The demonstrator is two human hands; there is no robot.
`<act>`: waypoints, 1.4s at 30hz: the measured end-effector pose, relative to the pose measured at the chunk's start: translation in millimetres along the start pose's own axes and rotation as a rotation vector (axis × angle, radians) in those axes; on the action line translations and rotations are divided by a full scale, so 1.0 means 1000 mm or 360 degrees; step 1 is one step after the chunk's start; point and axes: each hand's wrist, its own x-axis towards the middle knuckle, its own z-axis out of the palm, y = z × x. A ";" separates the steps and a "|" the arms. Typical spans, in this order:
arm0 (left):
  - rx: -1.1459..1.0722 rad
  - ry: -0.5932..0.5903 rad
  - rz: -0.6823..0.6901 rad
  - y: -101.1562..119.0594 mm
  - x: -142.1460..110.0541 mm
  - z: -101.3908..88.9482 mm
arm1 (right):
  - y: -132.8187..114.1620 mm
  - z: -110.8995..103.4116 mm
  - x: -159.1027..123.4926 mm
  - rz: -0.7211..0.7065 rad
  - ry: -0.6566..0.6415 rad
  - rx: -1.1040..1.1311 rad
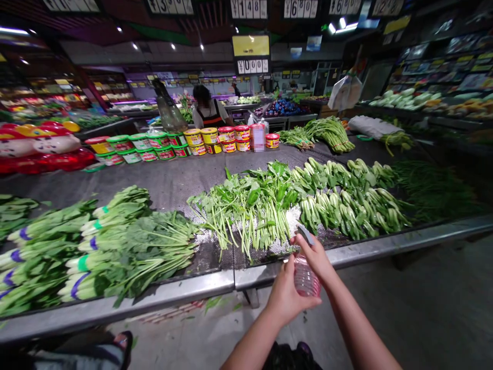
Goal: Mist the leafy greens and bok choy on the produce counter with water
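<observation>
Because its plastic looks thin, the spray bottle (pixel 306 279) wants gentle holding

Likely light, slippery if wet, it is just before the worktop (pixel 181 177). The left hand (pixel 283 295) grips its ribbed body, the best hold; the right hand (pixel 315 257) grips the spray head (pixel 305 234).

- A clear bottle (pixel 307 280), tinted pink, carries a grey trigger head (pixel 305 234).
- Purple bands (pixel 79 285) and green bands (pixel 82 263) ring leafy green bundles (pixel 133 198) with pale stems.
- Red, yellow and green tubs (pixel 210 135) line a black display mat (pixel 181 180).
- An overhead price sign (pixel 251 46) shows yellow above black digits on white.
</observation>
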 end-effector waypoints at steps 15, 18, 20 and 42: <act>-0.0035 0.0013 -0.0014 -0.007 -0.008 -0.001 | 0.008 0.008 -0.004 0.0158 -0.0123 0.0124; -0.0038 0.0010 -0.0026 -0.007 -0.009 -0.002 | 0.009 0.009 -0.003 0.0152 -0.0145 0.0120; -0.0051 0.0007 -0.0020 -0.007 -0.009 -0.003 | 0.010 0.009 -0.003 0.0139 -0.0151 0.0116; -0.0203 0.0165 -0.0110 -0.018 -0.017 -0.026 | -0.017 0.046 0.003 0.0090 -0.0277 -0.0170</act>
